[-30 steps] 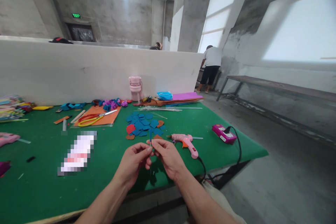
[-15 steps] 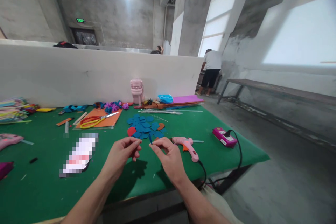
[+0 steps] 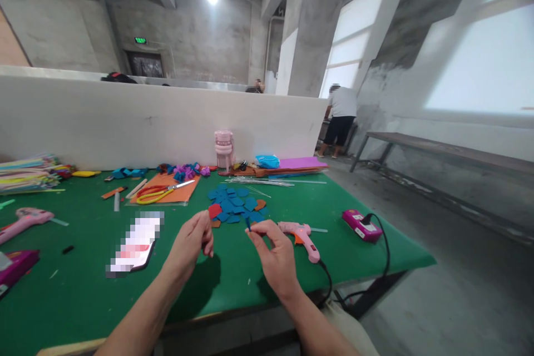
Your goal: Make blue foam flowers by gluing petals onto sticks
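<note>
My right hand (image 3: 276, 258) pinches a small, narrow dark blue piece (image 3: 248, 224), apparently folded felt, between thumb and fingertips. To its left, my left hand (image 3: 189, 242) is held over the green table with its fingers curled in; whether anything is in them is hidden. A red piece (image 3: 214, 211) shows just beyond the left hand's knuckles. Behind both hands lies a loose pile of flat blue felt pieces (image 3: 229, 198) with a few brown ones. A pink glue gun (image 3: 304, 238) with a clear stick in its back rests just right of my right hand.
A magenta power box (image 3: 362, 226) with a black cord stands at the right. Scissors (image 3: 161, 193) lie on an orange sheet (image 3: 186, 193). A phone (image 3: 136, 247) and a second pink glue gun (image 3: 29, 221) are at the left. A white partition (image 3: 175, 117) closes the back.
My left hand has drawn slightly away from the right, and its fingers have turned inward and down. The right hand keeps its pinch on the blue piece. The view has shifted slightly left.
</note>
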`<state>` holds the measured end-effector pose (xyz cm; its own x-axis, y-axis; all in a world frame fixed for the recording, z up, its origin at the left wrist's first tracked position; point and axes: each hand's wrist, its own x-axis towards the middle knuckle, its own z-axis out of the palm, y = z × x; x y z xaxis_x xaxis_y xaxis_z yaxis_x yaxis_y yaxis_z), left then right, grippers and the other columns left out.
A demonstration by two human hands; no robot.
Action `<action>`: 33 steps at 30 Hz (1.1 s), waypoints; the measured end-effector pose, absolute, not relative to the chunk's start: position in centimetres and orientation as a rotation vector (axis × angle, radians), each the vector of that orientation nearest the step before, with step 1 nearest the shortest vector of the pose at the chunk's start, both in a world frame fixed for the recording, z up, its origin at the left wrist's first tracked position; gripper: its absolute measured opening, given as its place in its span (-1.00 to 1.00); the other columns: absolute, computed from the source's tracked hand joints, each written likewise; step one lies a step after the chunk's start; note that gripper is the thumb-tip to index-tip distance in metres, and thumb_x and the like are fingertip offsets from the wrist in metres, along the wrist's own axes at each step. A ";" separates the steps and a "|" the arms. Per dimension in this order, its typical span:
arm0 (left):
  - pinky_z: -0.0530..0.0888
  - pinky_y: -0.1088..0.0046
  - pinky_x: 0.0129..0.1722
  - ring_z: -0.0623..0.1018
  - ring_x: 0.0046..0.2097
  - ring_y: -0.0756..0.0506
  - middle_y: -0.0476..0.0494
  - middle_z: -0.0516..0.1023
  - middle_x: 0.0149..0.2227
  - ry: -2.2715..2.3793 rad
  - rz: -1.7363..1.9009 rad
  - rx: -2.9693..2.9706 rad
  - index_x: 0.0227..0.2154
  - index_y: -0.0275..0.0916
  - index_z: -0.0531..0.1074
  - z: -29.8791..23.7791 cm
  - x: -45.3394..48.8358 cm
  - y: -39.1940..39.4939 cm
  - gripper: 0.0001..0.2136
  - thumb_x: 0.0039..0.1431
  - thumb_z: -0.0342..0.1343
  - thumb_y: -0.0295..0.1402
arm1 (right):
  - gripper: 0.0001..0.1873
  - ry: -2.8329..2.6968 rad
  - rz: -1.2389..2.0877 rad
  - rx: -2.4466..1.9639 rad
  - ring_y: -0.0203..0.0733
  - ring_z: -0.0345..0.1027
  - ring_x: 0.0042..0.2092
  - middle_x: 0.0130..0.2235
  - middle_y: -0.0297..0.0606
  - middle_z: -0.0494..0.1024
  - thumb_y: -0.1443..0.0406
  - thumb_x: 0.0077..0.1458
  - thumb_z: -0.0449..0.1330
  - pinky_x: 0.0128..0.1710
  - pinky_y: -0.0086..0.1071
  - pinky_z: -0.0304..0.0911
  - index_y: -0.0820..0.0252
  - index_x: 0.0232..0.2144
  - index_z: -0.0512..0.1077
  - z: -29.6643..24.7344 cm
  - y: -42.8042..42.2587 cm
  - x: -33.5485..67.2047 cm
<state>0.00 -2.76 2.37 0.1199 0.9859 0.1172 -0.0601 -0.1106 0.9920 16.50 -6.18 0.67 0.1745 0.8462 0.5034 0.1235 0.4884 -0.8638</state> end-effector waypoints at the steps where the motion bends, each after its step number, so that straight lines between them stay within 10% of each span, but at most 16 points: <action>1: 0.26 0.54 -0.67 0.17 -0.72 0.08 0.14 0.06 -0.75 1.079 1.226 1.345 -0.70 -0.21 0.08 2.4 -0.3 -2.7 -0.66 0.06 -0.09 -0.15 | -0.88 -1.253 0.717 -0.972 -0.22 0.27 -0.33 -0.42 -0.27 0.43 0.23 -0.03 0.14 -0.28 -0.35 0.17 0.14 -0.46 0.41 0.5 -5.9 16.7; 4: 0.32 0.53 -0.56 0.32 -0.63 0.04 0.03 0.28 -0.73 1.230 1.182 1.525 -0.75 -0.24 0.22 2.7 -1.1 -2.3 -0.70 -0.04 0.06 -0.22 | -0.81 -1.011 0.959 -0.965 -0.27 0.24 -0.40 -0.45 -0.31 0.41 0.19 -0.10 0.19 -0.34 -0.38 0.17 0.17 -0.42 0.40 0.1 -4.9 17.4; 9: 0.36 0.49 -0.39 0.44 -0.34 -0.05 -0.14 0.49 -0.23 1.143 0.998 1.618 -0.22 -0.17 0.45 3.1 -0.9 -2.6 -0.65 -0.17 0.17 -0.29 | -0.81 -0.853 1.342 -0.831 -0.36 0.23 -0.43 -0.46 -0.32 0.42 0.21 -0.13 0.23 -0.35 -0.45 0.14 0.22 -0.48 0.41 -0.3 -4.5 17.4; 21: 0.26 0.53 -0.50 0.31 -0.51 0.01 -0.07 0.38 -0.60 1.036 0.959 1.401 -0.63 -0.29 0.48 2.5 1.2 -4.0 -0.86 -0.15 0.18 -0.31 | -0.80 -0.927 1.570 -0.792 -0.37 0.27 -0.47 -0.54 -0.34 0.45 0.20 -0.18 0.26 -0.38 -0.48 0.15 0.26 -0.55 0.44 -0.7 -5.7 14.7; 33: 0.32 0.51 -0.39 0.39 -0.41 -0.01 -0.10 0.46 -0.47 1.055 1.051 1.191 -0.47 -0.30 0.48 1.7 1.3 -3.6 -0.79 -0.15 0.19 -0.25 | -0.75 -1.050 1.557 -0.884 -0.40 0.26 -0.54 -0.54 -0.29 0.49 0.18 -0.17 0.23 -0.44 -0.47 0.16 0.28 -0.48 0.47 -1.2 -5.6 14.8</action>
